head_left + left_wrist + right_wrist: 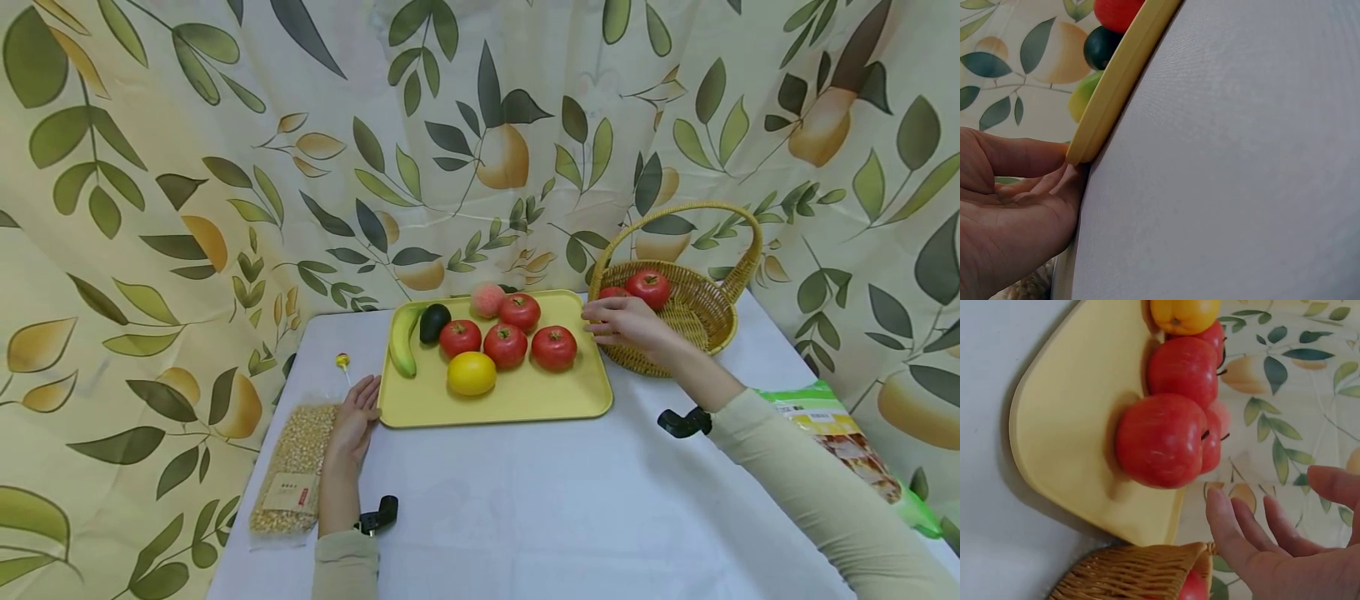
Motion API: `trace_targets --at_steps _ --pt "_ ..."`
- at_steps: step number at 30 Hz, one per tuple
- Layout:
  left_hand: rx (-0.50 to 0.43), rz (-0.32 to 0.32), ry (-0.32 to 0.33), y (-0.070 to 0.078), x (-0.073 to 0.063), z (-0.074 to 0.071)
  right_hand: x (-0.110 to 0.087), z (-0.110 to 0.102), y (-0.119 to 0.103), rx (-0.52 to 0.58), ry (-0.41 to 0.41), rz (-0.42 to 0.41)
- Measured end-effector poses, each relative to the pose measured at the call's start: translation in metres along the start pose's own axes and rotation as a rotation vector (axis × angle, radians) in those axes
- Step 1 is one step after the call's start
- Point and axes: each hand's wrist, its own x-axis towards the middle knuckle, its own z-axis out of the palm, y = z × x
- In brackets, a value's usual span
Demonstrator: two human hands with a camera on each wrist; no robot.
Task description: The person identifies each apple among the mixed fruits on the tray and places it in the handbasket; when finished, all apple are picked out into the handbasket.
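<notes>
A yellow tray (pixel 420 404) holds several red apples (pixel 554 347), a yellow lemon (pixel 472 373), a banana (pixel 402 343), a dark avocado (pixel 434 323) and a pink peach (pixel 487 300). At the tray's left edge, my left hand (pixel 356 418) pinches the rim; the left wrist view has the thumb (pixel 1025 157) against the tray's corner (pixel 1094 134). My right hand (pixel 630 325) hovers between the tray's right edge and the wicker basket (pixel 697 321), fingers spread apart and holding nothing (pixel 1297 550). Red apples (pixel 649 289) lie inside the basket, partly behind that hand.
Left of the tray are a clear bag of corn kernels (pixel 296 450) and a lollipop (pixel 342 361). A green printed package (pixel 840 433) lies at the right, partly behind the right sleeve. A leaf-patterned cloth (pixel 480 167) hangs behind the white-covered table (pixel 525 508).
</notes>
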Motion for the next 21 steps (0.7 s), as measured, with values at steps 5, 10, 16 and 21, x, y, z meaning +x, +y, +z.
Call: trace_targets --at_steps 5,10,16,21 --pt "-0.007 0.0 0.0 0.0 0.0 0.0 0.003 0.008 0.001 -0.041 -0.018 -0.009" --pt "-0.007 0.003 -0.004 0.0 0.0 0.0 0.006 0.015 0.004 -0.064 -0.034 -0.014" --pt "0.001 -0.01 0.01 -0.001 0.001 -0.001 0.013 0.022 0.008 -0.016 -0.047 0.008" --pt "0.0 -0.004 0.004 -0.003 0.002 -0.002 0.017 0.026 0.012 -0.009 -0.027 0.008"
